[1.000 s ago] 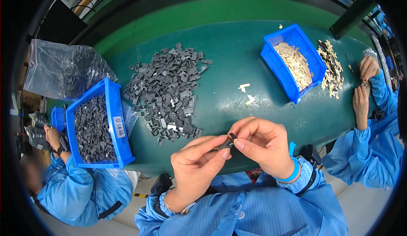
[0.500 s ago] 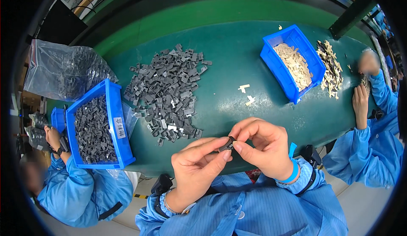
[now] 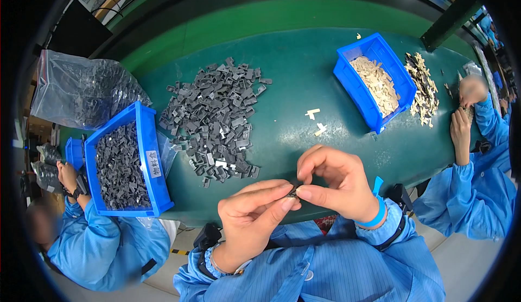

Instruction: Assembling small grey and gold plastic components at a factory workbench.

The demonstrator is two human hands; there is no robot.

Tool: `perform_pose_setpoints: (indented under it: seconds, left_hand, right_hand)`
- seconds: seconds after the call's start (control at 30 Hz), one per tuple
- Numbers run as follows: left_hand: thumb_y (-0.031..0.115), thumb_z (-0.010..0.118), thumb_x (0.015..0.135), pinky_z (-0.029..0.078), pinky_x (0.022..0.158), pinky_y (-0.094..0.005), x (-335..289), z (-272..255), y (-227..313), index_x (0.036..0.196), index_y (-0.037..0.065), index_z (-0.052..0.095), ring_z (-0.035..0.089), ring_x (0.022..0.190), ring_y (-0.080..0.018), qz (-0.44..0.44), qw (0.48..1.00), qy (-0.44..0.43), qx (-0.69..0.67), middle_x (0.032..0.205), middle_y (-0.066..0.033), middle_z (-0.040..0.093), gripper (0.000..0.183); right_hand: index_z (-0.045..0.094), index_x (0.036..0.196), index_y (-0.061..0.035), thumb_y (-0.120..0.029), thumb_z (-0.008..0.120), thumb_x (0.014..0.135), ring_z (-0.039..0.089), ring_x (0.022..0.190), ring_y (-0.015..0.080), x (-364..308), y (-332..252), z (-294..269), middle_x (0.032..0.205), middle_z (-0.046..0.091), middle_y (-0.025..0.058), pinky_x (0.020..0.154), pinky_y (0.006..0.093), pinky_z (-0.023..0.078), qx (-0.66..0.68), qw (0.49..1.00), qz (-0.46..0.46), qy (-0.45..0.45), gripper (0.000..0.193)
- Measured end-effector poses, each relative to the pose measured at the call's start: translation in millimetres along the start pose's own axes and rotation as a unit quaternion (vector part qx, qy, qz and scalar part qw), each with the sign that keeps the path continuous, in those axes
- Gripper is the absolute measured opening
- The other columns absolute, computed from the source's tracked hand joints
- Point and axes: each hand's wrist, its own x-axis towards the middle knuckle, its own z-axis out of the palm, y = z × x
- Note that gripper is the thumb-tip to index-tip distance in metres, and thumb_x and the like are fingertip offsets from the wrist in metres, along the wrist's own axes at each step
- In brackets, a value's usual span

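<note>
Close to the table's near edge, my left hand (image 3: 251, 211) pinches a small black plastic part (image 3: 293, 192) between thumb and fingertips. From the other side my right hand (image 3: 341, 187) meets it, thumb and index fingertip closed at the part's end. Fingers cover most of the part, so its shape is hard to read. Beyond my left hand spreads a loose pile of small dark grey plastic parts (image 3: 214, 117). Two pale T-shaped or L-shaped pieces (image 3: 320, 129) lie on the green table ahead of my right hand.
A blue bin (image 3: 160, 185) of dark parts stands at left, before a clear plastic bag (image 3: 81, 87). At right, another blue bin (image 3: 353, 87) holds pale pieces, beside a pile of pale and black bits (image 3: 422, 93). Co-workers in blue (image 3: 114, 248) sit on both sides.
My right hand has shifted slightly, its index finger lifting and curling more. The black part has turned and is more covered by my fingertips. The right-hand co-worker has leaned or moved a hand slightly.
</note>
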Motion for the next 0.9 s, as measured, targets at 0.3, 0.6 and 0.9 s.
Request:
perform_pose_setpoints:
  seconds: [0.3,0.6,0.9]
  left_hand:
    - [-0.008,0.06,0.079,0.053,0.068,-0.0262,4,-4,4,0.104,-0.009,0.058,0.064,0.077,-0.0186,-0.079,0.996,-0.027,-0.017,0.09,-0.0155,0.062,0.025]
    - [-0.006,0.066,0.071,0.05,0.063,-0.0227,9,8,18,0.103,-0.002,0.062,0.064,0.073,-0.0156,0.082,0.936,-0.082,0.333,0.083,-0.0136,0.065,0.033]
    - [-0.005,0.059,0.081,0.054,0.071,-0.0263,5,0,5,0.104,-0.002,0.061,0.064,0.08,-0.0194,-0.145,0.979,0.008,-0.14,0.094,-0.0171,0.063,0.023]
  right_hand:
    - [0.057,0.088,0.0,-0.005,0.06,0.083,0.058,0.078,0.0109,0,2,-10,0.08,0.06,0.0049,0.067,0.0215,0.043,0.288,0.93,0.197,-0.116,0.008]
    - [0.051,0.075,-0.0028,-0.005,0.059,0.079,0.048,0.063,0.0051,4,-2,-9,0.07,0.053,-0.0005,0.056,0.019,0.036,0.144,0.957,0.217,-0.129,0.009]
    - [0.058,0.08,-0.0006,-0.012,0.063,0.083,0.053,0.064,0.0077,-2,-2,0,0.074,0.058,0.0026,0.056,0.0214,0.042,0.21,0.962,0.17,-0.048,0.012]
